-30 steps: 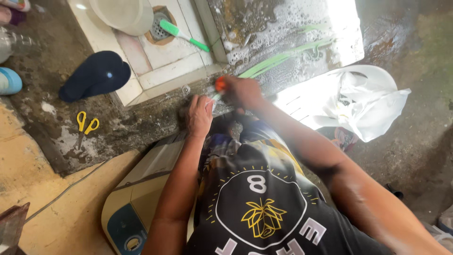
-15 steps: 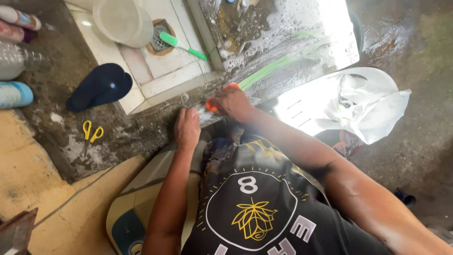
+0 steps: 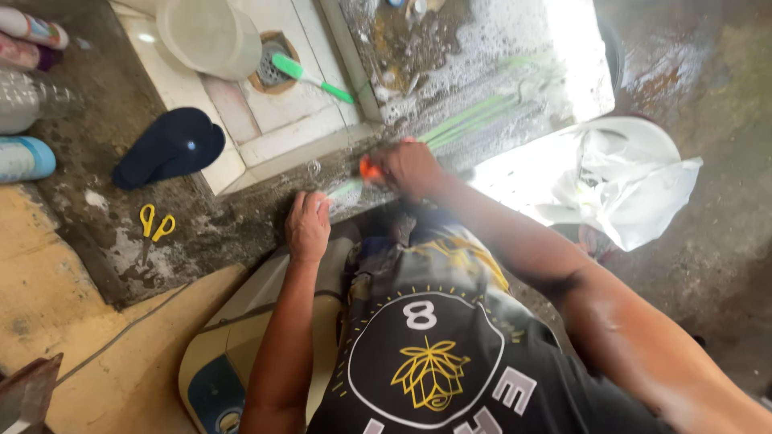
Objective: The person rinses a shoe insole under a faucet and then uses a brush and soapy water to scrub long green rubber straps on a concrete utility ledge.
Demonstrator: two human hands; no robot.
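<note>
One blurred orange-tipped green hose (image 3: 450,128)

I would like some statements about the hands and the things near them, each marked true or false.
1. The right hand grips an orange-handled tool. True.
2. The left hand holds the yellow scissors. False: the scissors lie apart on the wet ground; the hand rests flat by the step.
3. The green brush lies on the white tiles. True.
4. The dark blue slipper is on a foot. False: it lies alone beside the tiles.
</note>
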